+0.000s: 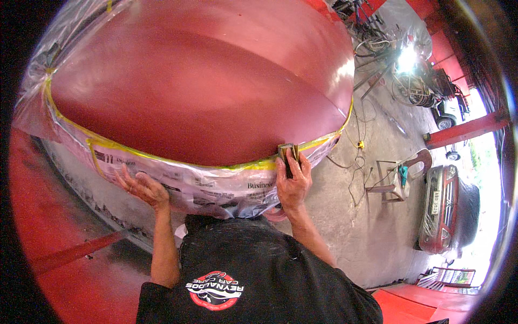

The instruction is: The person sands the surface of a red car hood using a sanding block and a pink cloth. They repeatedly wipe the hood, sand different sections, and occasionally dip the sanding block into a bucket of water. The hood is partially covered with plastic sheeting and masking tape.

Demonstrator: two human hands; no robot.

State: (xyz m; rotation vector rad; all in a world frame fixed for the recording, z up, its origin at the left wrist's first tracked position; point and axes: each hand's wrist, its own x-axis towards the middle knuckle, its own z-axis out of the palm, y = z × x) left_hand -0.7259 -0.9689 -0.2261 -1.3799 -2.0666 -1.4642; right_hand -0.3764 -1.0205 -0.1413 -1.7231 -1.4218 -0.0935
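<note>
A red car hood point(216, 81) with a dull, smooth finish spreads before me. Its near edge is lined with yellow masking tape point(248, 166), and newspaper sheets point(216, 186) under clear plastic hang below it. My right hand point(294, 183) grips a small dark sanding block point(287, 148), upright at the taped edge near the hood's right corner. The block's lower part is hidden behind my fingers. To the left, my left hand point(141, 188) is open with its fingers spread, beside the covered newspaper. It holds nothing; whether it touches the covering I cannot tell.
Cables point(356, 162) trail over the concrete floor at the right. A metal stand point(389, 186) holds a teal tool point(403, 174). Farther right is a parked car point(438, 210). A bright work lamp point(407, 59) shines beyond. Clear plastic sheeting point(38, 100) hangs at the left.
</note>
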